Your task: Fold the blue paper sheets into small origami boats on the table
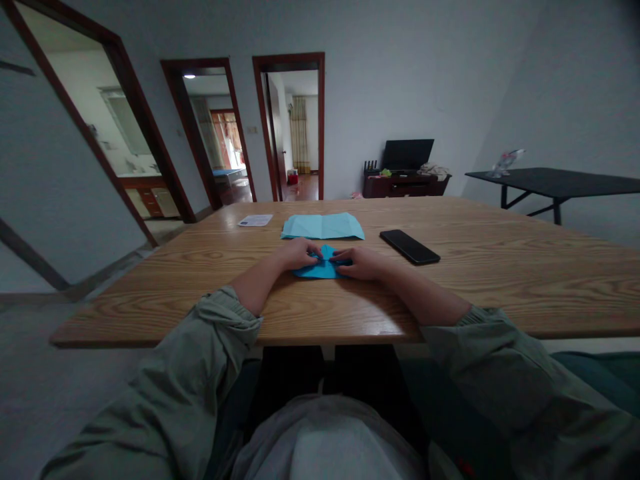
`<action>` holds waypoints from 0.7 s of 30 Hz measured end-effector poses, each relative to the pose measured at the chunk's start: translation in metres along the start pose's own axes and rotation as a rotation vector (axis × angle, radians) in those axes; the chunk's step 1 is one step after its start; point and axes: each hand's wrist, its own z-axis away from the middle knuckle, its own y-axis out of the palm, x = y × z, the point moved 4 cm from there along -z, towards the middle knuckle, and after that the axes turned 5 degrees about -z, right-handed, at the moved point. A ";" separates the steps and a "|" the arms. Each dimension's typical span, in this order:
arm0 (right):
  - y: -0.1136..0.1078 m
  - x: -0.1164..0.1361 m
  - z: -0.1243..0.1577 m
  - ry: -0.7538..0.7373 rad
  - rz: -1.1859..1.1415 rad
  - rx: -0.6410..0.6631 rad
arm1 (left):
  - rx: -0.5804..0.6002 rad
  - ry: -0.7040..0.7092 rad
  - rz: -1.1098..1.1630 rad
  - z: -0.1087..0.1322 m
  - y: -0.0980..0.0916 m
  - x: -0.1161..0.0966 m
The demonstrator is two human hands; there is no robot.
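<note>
A bright blue sheet of folding paper (323, 271), partly folded, lies on the wooden table in front of me. My left hand (300, 254) grips its left side, fingers bent near the middle. From the right, my right hand (361, 262) pinches the paper close to the same spot. Both hands cover the paper's outer parts, so its full shape is hidden. Just beyond them rests a lighter blue creased paper (323, 227), unfolded wide with raised edges; neither hand touches it.
A black phone (410, 247) lies to the right of the papers. A small white card (255, 220) is at the far left. The wooden table (500, 280) spreads wide on both sides. Beyond stand a television (407, 155) on a cabinet and a black folding table (560, 183).
</note>
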 end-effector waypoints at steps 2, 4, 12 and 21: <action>0.000 0.000 0.000 -0.009 -0.009 -0.005 | 0.020 0.057 -0.017 0.001 0.000 -0.003; 0.001 -0.002 -0.001 -0.012 -0.018 -0.007 | 0.044 0.090 -0.033 0.001 0.001 -0.005; 0.002 0.000 0.000 -0.001 -0.028 -0.014 | 0.119 0.097 -0.041 0.004 0.001 -0.010; 0.009 0.013 -0.001 -0.067 0.058 0.049 | 0.211 -0.034 -0.108 0.008 -0.008 -0.010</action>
